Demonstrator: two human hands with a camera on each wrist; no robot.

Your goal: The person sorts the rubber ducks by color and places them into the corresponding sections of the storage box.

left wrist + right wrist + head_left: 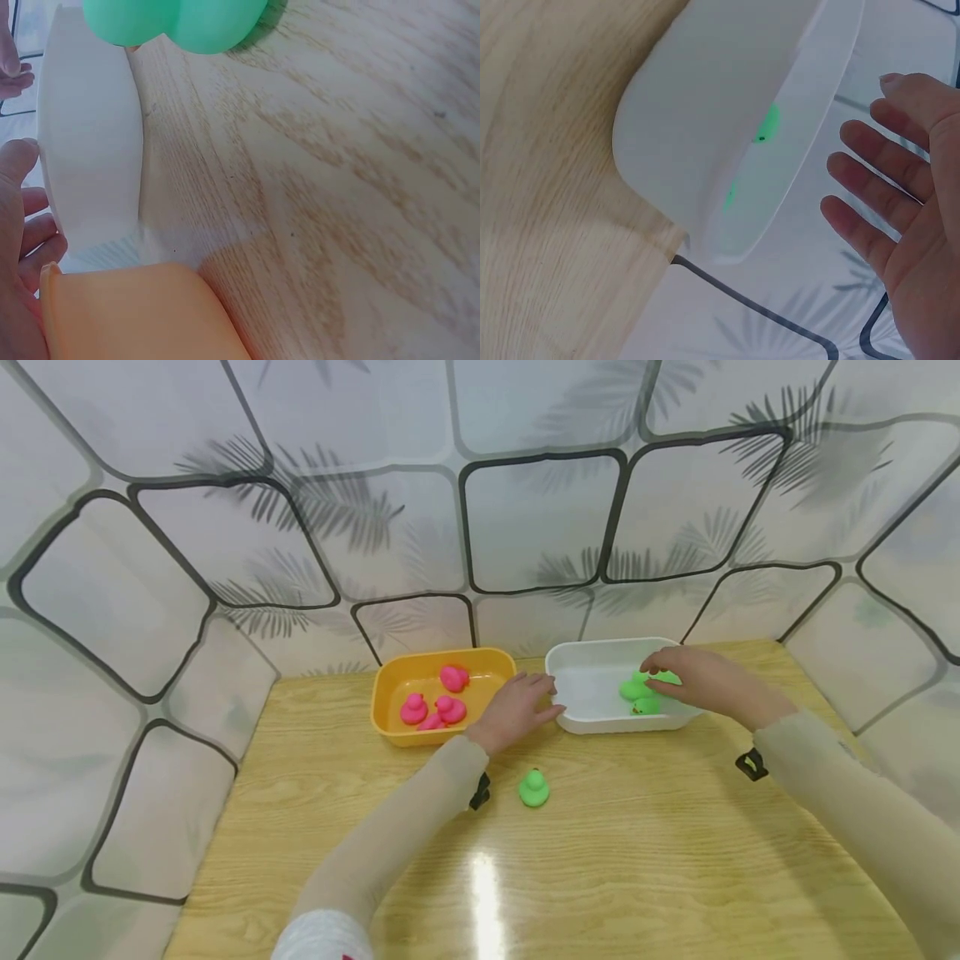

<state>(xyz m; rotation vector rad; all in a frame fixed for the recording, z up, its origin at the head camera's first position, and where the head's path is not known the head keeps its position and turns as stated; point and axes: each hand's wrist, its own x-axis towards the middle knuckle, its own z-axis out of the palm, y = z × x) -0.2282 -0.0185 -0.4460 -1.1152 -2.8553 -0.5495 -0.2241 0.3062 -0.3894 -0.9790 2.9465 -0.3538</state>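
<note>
My left hand (517,706) reaches over the right end of an orange tray (382,727), its fingertips right at the left rim of a white tray (585,725). The left wrist view shows the thumb at that rim and the fingers loosely bent. Above the right part of the white tray hovers my right hand (693,681), fingers spread and holding nothing in the right wrist view. Several green rubber ducks (636,689) lie under it in the tray, partly hidden by the hand. Another green duck (534,788) stands on the table in front of the trays.
Several pink rubber ducks (413,709) sit in the orange tray. Both trays stand on a wooden table (600,860), against a backdrop (540,527) with a stone and leaf pattern at the rear. Patterned walls also flank the table left and right.
</note>
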